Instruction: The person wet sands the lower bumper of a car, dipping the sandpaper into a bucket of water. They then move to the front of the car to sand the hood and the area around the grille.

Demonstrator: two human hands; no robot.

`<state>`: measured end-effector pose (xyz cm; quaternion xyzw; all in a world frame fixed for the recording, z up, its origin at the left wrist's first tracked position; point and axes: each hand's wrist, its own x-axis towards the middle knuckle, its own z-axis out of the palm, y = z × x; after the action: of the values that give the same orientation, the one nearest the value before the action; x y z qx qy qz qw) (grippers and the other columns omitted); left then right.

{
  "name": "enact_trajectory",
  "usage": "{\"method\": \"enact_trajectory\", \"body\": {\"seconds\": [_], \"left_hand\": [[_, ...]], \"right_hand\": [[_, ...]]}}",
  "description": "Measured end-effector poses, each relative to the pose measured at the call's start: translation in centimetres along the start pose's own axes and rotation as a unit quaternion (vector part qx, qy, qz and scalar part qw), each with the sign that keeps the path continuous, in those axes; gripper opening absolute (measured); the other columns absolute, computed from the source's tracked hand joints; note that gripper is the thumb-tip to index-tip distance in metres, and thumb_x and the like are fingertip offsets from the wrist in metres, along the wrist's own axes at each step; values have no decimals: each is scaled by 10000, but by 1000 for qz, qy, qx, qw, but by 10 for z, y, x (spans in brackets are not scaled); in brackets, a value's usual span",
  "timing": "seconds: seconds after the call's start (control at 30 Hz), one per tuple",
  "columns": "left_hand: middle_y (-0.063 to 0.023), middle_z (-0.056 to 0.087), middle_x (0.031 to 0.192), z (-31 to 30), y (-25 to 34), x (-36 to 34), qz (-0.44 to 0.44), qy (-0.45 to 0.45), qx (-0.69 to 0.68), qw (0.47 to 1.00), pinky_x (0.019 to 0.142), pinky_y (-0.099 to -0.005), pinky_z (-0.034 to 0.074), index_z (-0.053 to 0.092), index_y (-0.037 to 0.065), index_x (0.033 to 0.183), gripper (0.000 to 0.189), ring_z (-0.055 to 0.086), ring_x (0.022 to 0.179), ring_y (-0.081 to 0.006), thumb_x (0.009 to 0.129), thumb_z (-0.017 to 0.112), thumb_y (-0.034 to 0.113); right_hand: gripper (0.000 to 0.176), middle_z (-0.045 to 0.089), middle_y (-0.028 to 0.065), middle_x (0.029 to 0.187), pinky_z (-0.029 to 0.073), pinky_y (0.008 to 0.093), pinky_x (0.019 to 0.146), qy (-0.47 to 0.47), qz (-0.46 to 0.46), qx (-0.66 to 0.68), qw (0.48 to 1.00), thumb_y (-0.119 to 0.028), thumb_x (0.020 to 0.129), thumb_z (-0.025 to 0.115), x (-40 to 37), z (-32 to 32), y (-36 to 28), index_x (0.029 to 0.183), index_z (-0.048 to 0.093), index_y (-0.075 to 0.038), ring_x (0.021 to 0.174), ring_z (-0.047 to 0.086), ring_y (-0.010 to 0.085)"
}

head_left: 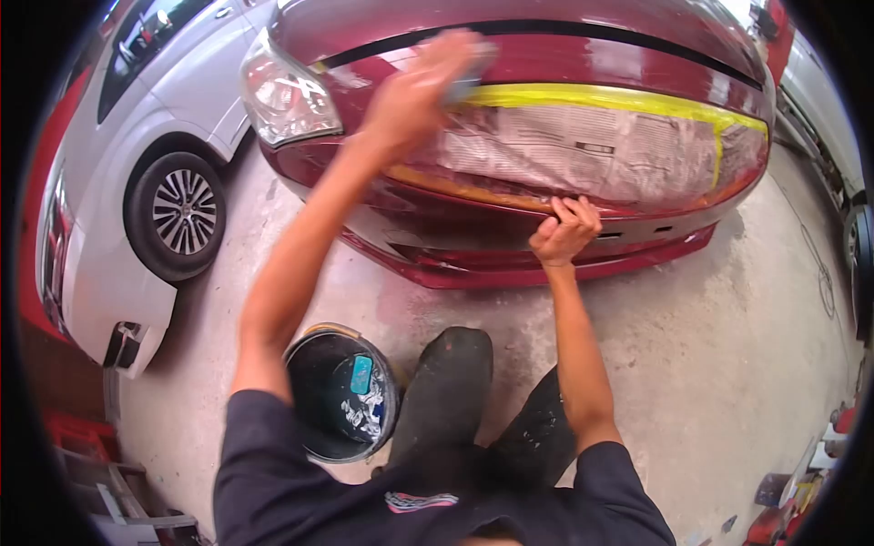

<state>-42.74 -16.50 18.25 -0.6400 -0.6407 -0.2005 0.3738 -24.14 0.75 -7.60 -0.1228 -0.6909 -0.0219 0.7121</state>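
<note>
Bent knees [446, 382] sit closest, a bucket [341, 391] beside them. Its grip closed on a blurred block [466, 77], the left hand [414, 91] presses the red car [564, 59] at the yellow tape [619, 98]. The right hand [564, 229] clutches a ledge below the newspaper [564, 146]. A slip could tear the tape or paper. The paint is glossy and the concrete floor [710, 346] stained, with a white van [182, 109] alongside.
</note>
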Motion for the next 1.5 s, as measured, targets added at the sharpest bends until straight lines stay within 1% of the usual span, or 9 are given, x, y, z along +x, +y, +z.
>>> {"method": "enact_trajectory", "body": {"seconds": [0.07, 0.23, 0.37, 0.5, 0.67, 1.07, 1.1, 1.37, 1.5], "left_hand": [[-134, 529, 1613, 33, 33, 56, 67, 24, 4, 997, 1234, -427, 445, 562, 134, 1529, 791, 473, 1518, -308, 772, 679, -66], [-158, 495, 1635, -24, -27, -33, 2, 0, 7, 1000, 1219, -446, 471, 556, 104, 1533, 811, 418, 1552, -314, 754, 732, -38], [-175, 535, 1595, -4, 23, 15, -38, -11, 7, 999, 1241, -451, 442, 569, 25, 1479, 739, 454, 1523, -347, 762, 743, -24], [-160, 547, 1590, 7, 14, 37, 97, -10, -23, 995, 1277, -446, 385, 561, 57, 1507, 766, 470, 1518, -329, 766, 725, -46], [-167, 518, 1614, -27, -47, -50, -27, 25, 22, 999, 1298, -475, 336, 551, 95, 1550, 822, 438, 1538, -332, 768, 662, -131], [-119, 501, 1639, -22, -33, -35, -57, 30, -24, 998, 1292, -446, 356, 509, 120, 1584, 870, 416, 1552, -312, 761, 642, -130], [-166, 536, 1593, -13, -24, -14, 29, 34, 41, 998, 1262, -454, 409, 541, 61, 1501, 719, 471, 1512, -328, 805, 674, -62], [-164, 508, 1623, -41, -66, -72, 9, 9, 16, 1000, 1274, -460, 387, 503, 63, 1573, 809, 434, 1543, -316, 802, 703, -74], [-176, 530, 1603, 2, -2, 10, 89, 18, 5, 996, 1283, -457, 365, 532, 45, 1536, 723, 450, 1532, -320, 840, 725, 46]], "right_hand": [[293, 615, 97, 1181, 398, 508, 1113, -7, -12, 1, 1000, -260, 1011, 508, -3, 1, 6, 1173, 685, -91, 1216, 566, 330], [278, 602, 79, 1185, 417, 513, 1114, -3, 10, -5, 1000, -260, 975, 524, -4, 2, 3, 1158, 683, -124, 1216, 559, 317], [282, 598, 81, 1188, 406, 516, 1123, 3, 18, -5, 1000, -265, 968, 523, -1, 3, 1, 1155, 681, -125, 1206, 562, 320], [282, 596, 84, 1190, 403, 517, 1121, -5, 8, -10, 1000, -265, 967, 523, -6, 1, 3, 1153, 681, -123, 1199, 565, 325], [294, 597, 93, 1178, 395, 524, 1119, 6, 17, -11, 1000, -267, 971, 517, -3, 3, -1, 1159, 684, -114, 1199, 564, 332], [294, 592, 94, 1182, 355, 531, 1149, 12, 24, -14, 1000, -282, 1010, 484, -2, 6, -5, 1159, 665, -105, 1226, 543, 335], [294, 592, 94, 1184, 355, 531, 1149, 9, 15, -13, 1000, -282, 1010, 484, -2, 6, -2, 1159, 665, -105, 1225, 543, 334], [300, 590, 101, 1196, 357, 532, 1156, 17, 19, -21, 999, -280, 1001, 495, -4, 7, -4, 1180, 660, -104, 1228, 544, 330], [306, 589, 107, 1197, 366, 540, 1152, 5, 10, -17, 1000, -272, 982, 509, -2, 3, -2, 1186, 658, -99, 1220, 542, 336]]}}
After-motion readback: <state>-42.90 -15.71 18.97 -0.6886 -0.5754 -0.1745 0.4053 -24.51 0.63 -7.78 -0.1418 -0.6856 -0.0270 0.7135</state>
